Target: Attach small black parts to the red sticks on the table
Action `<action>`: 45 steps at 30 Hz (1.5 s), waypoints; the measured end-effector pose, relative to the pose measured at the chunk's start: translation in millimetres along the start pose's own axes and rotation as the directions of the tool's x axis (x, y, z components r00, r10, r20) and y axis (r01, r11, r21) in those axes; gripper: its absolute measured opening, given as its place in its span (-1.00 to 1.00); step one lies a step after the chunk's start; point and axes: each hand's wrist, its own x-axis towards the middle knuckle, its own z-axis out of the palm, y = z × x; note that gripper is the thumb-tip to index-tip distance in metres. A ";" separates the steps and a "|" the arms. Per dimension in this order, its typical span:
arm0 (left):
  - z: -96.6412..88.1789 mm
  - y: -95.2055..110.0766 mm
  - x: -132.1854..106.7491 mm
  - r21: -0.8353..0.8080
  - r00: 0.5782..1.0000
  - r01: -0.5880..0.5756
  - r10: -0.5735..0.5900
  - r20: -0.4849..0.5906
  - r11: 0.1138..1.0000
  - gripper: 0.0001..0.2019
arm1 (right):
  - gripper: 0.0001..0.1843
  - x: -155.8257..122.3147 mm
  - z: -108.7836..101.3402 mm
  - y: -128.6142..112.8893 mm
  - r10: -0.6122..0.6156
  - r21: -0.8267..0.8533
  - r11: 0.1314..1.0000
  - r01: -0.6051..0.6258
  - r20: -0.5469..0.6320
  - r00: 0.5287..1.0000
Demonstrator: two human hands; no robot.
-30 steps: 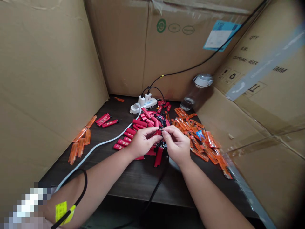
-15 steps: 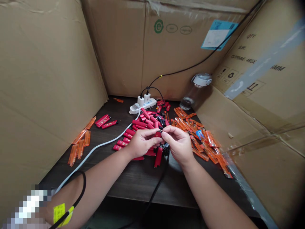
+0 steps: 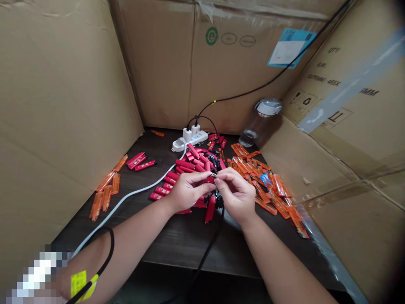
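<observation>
My left hand [image 3: 189, 191] and my right hand [image 3: 236, 192] meet above a heap of red lighters [image 3: 190, 169] on a dark table [image 3: 177, 236]. Held in my left hand's fingers is one red lighter [image 3: 209, 179]. My right hand pinches at its top end, where a small dark metal part shows; what the fingertips hold is too small to name. More red lighters lie just under both hands, with some small black parts [image 3: 218, 197] among them.
Orange lighter bodies [image 3: 268, 185] are spread to the right, a few more [image 3: 106, 190] at the left, and three red ones [image 3: 141, 160] apart. A white power strip [image 3: 190, 138] with chargers, a white cable [image 3: 126, 196], a black cable [image 3: 205, 253] and a water bottle [image 3: 261, 120] stand behind. Cardboard boxes wall the table.
Both hands stay together over the heap; the fingers shifted slightly around the lighter's top. Nothing else moved.
</observation>
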 end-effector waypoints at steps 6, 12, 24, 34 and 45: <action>-1.0 1.9 0.0 0.128 0.991 -0.132 0.135 -0.014 0.983 -0.77 | -0.90 -2.1 1.6 -4.1 -0.035 0.005 0.999 0.035 -0.009 0.999; -2.4 4.1 0.3 0.194 0.969 -0.238 0.248 -0.027 0.952 -0.79 | -0.85 -2.3 2.3 -8.1 -0.022 0.073 0.997 0.022 0.003 1.000; -4.7 2.9 1.7 0.280 0.906 -0.411 0.423 0.020 0.868 -0.81 | -0.88 -5.1 3.9 -10.2 0.046 0.144 0.989 -0.047 0.012 0.999; -10.2 2.2 4.5 0.465 0.713 -0.648 0.695 0.090 0.604 -0.73 | -0.70 -8.6 9.2 -17.2 -0.060 0.046 0.997 0.061 -0.015 0.998; -3.5 2.9 0.4 0.337 0.875 -0.453 0.484 -0.011 0.826 -0.81 | -0.81 -10.7 10.1 -12.7 0.075 0.167 0.983 -0.073 -0.005 0.997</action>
